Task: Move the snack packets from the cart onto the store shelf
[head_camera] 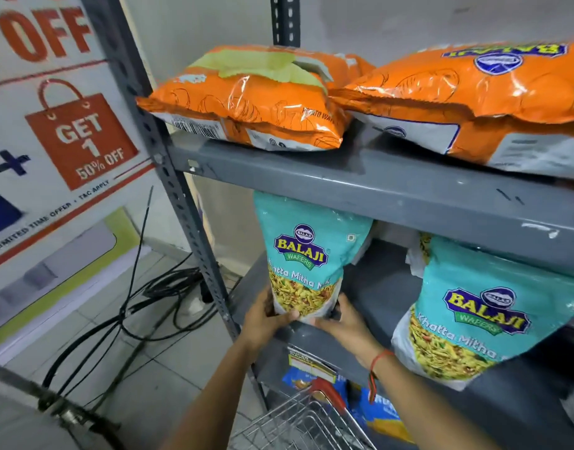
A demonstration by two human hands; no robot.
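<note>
**Teal packet held upright at front edge of middle shelf**

Setting: grey metal rack (pixel 376 186) with slotted uprights, standing against a pale wall. Floor is light tile; a tangle of black cables (pixel 143 297) lies on it left of the rack. A white promotional banner (pixel 52 125) with a red bag graphic reading "GET 1 50% OFF" stands at far left.

Top shelf: two orange packets lie flat, side by side and touching. The left one (pixel 246 102) has a pale green patch on its top face; the right one (pixel 467 89) lies with its logo upside down to the camera.

Middle shelf (pixel 522 401): a teal packet (pixel 311 254) marked "Balaji Wafers" stands upright at the left end, base at the shelf's front edge, top hidden behind the lip of the shelf above. A second teal packet (pixel 474 323) of the same print leans tilted further right, well apart from the first.

Below the shelf edge: a wire cart (pixel 308 423) with a red handle piece, just in front of the rack. Blue packs show on the lowest level behind it; print too blurred to read.

Hands: both arms reach forward from bottom of view. Left hand (pixel 266 316) clasps the lower left corner of the upright teal packet, thumb across its front. Right hand (pixel 344 323) closes on the lower right corner, fingers curled behind the packet. A red thread band (pixel 376 365) circles the right wrist.
</note>
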